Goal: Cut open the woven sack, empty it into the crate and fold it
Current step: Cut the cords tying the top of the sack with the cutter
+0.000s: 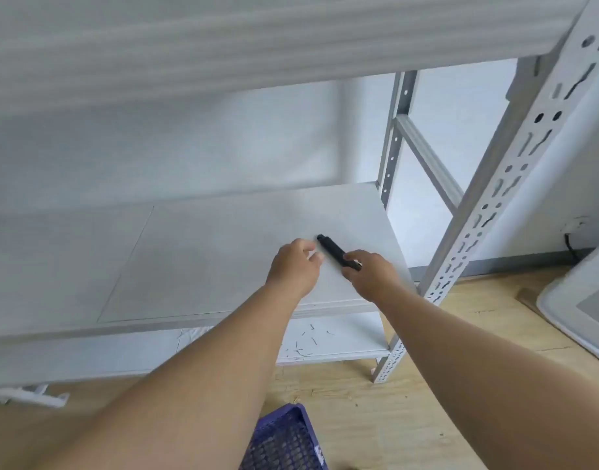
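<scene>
Both arms reach over the middle shelf (223,252) of a white slotted-steel rack (515,171). The right hand (367,274) pinches the near end of a slim black cutter (335,251) — its far end angled toward the wall — while the left hand (296,264), fingers loosely curled, holds nothing just beside it. A blue mesh crate (284,439) sits on the wooden floor (410,401) below; the woven sack is out of view.

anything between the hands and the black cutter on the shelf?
Nothing visible. The right hand already grips the near end of the black cutter over the shelf board; the left hand is just beside it.
</scene>
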A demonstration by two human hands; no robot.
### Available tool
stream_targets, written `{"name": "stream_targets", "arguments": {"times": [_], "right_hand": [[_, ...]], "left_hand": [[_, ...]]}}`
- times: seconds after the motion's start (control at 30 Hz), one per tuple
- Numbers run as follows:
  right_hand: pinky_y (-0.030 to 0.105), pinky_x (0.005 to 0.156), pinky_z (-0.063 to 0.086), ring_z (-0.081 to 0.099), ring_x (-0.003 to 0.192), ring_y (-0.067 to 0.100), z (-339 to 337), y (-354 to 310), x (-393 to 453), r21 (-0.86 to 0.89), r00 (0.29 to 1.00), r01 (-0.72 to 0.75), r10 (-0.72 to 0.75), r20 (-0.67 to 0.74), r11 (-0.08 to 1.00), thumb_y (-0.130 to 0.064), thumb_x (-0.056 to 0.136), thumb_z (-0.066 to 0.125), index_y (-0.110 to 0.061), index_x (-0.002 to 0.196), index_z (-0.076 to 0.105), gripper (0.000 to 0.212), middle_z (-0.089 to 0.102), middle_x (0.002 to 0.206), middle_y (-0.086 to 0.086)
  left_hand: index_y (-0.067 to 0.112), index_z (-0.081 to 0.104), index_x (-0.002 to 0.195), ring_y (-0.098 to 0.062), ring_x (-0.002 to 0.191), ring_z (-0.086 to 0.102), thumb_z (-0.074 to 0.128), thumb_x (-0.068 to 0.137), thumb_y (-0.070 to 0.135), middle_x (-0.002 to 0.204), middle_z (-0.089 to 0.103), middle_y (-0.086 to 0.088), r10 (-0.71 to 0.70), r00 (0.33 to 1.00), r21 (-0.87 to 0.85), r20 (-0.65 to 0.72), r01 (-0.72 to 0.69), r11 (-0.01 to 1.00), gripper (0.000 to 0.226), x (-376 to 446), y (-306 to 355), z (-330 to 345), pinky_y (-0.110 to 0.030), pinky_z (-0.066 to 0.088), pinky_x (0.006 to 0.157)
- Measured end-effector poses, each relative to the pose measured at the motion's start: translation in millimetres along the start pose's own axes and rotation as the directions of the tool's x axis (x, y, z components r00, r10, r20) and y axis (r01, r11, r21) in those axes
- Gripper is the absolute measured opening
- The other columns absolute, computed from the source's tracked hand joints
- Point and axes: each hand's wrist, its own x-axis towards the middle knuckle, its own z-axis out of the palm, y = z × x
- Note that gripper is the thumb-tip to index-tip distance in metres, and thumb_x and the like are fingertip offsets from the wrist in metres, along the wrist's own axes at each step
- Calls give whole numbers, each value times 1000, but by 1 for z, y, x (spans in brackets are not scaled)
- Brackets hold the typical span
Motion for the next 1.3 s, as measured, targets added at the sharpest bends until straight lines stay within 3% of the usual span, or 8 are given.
{"name": "stream_targets", "arguments": {"times": [0.23, 0.47, 0.57, 0.67, 0.8, 1.03, 1.2, 1.3], "right_hand": [[39, 109, 36, 28, 138, 30, 31, 17, 52, -284, 980, 24, 33, 195, 958, -40, 92, 54, -35, 148, 29, 62, 28, 152, 9], [35, 95, 41, 31, 131, 27, 39, 23, 66, -461, 980, 146, -65, 187, 875, -15, 93, 50, -33, 138, 44, 48, 34, 143, 5], [34, 84, 46, 42, 118, 27, 39, 22, 63, -363, 988, 137, -100, 118, 922, 2, 87, 42, -31, 125, 56, 52, 46, 124, 5], [34, 71, 49, 56, 93, 28, 42, 8, 56, 35, 994, 51, -55, 97, 998, 2, 87, 42, -30, 113, 61, 45, 56, 110, 7], [38, 83, 55, 61, 84, 23, 45, -20, 28, 664, 915, -282, -15, 403, 692, 5, 91, 43, -16, 114, 46, 31, 66, 113, 18], [29, 77, 58, 67, 96, 22, 52, -36, -25, 647, 715, -397, -223, 663, 650, -4, 98, 48, -9, 131, 47, 33, 65, 113, 17], [23, 68, 55, 63, 74, 16, 82, -61, -75, 592, 692, -321, -244, 679, 739, -11, 102, 43, 1, 126, 54, 28, 66, 90, 10], [23, 61, 53, 59, 67, 15, 108, -79, -116, 556, 690, -324, -211, 692, 765, -14, 103, 40, -3, 120, 55, 25, 62, 83, 7]], "left_hand": [[20, 43, 141, -20, 124, 51, 52, 96, 33, 139, 53, 0, -239, 966, -100, 96, 248, 964, 48, 30, -24, 32, -29, 40, 99], [16, 50, 135, -26, 116, 59, 54, 94, 29, 127, 62, -7, -360, 930, -278, 80, 368, 888, 44, 35, -36, 40, -39, 46, 102], [15, 53, 132, -25, 116, 60, 54, 93, 28, 128, 61, -6, -391, 917, -340, 81, 395, 853, 42, 31, -42, 43, -44, 47, 102], [17, 54, 131, -22, 110, 63, 52, 95, 27, 108, 62, 3, -429, 900, -438, 72, 415, 798, 38, 31, -43, 39, -43, 49, 99], [20, 61, 113, -24, 107, 64, 47, 98, 35, 98, 64, 2, -474, 878, -576, 71, 424, 699, 25, 29, -45, 25, -40, 52, 94], [14, 63, 103, -15, 80, 68, 47, 101, 25, 96, 72, 0, -510, 853, -815, 114, 374, 443, 19, -11, -70, -6, -28, 52, 69], [17, 66, 100, -16, 99, 68, 50, 100, 26, 102, 74, 3, -497, 853, -808, 163, 404, 428, 18, -58, -109, -30, -38, 50, 96], [17, 68, 98, -10, 91, 68, 45, 101, 34, 98, 75, 4, -521, 834, -819, 181, 421, 389, 29, -98, -140, -51, -33, 49, 88]]}}
